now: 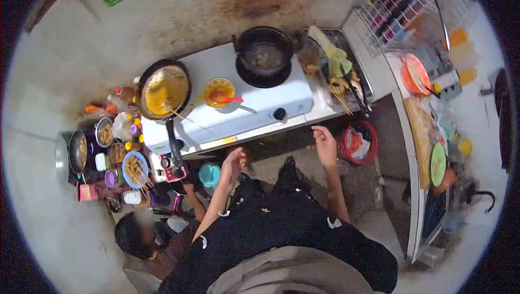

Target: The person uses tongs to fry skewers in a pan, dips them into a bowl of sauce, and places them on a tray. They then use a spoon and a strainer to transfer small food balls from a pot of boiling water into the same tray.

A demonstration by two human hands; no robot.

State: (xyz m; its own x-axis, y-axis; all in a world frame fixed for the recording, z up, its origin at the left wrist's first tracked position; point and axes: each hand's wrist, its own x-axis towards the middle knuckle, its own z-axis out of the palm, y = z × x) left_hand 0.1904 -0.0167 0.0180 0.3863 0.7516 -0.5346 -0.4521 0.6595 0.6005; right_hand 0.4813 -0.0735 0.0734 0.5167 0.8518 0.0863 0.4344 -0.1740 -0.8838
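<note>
My left hand (235, 163) hangs in the air before the white stove (254, 121), its fingers loosely bent and apart, with nothing in it. Further right, my right hand (325, 141) is held out with fingers partly stretched, also holding nothing. A frying pan (162, 85) of yellow-orange liquid with a stick resting in it sits at the stove's left. Beside it stands a small yellow bowl (214, 84) of orange sauce with a red spoon (234, 99). A dark wok (264, 50) with pale pieces in liquid rests on the right burner.
A red basket (371, 148) and a turquoise bowl (210, 175) stand low beside my hands. At left are a blue plate (131, 165) of skewers and a crouching person (173, 245). Tongs and sticks lie in the sink (323, 72); a right-hand counter holds a green plate (438, 164).
</note>
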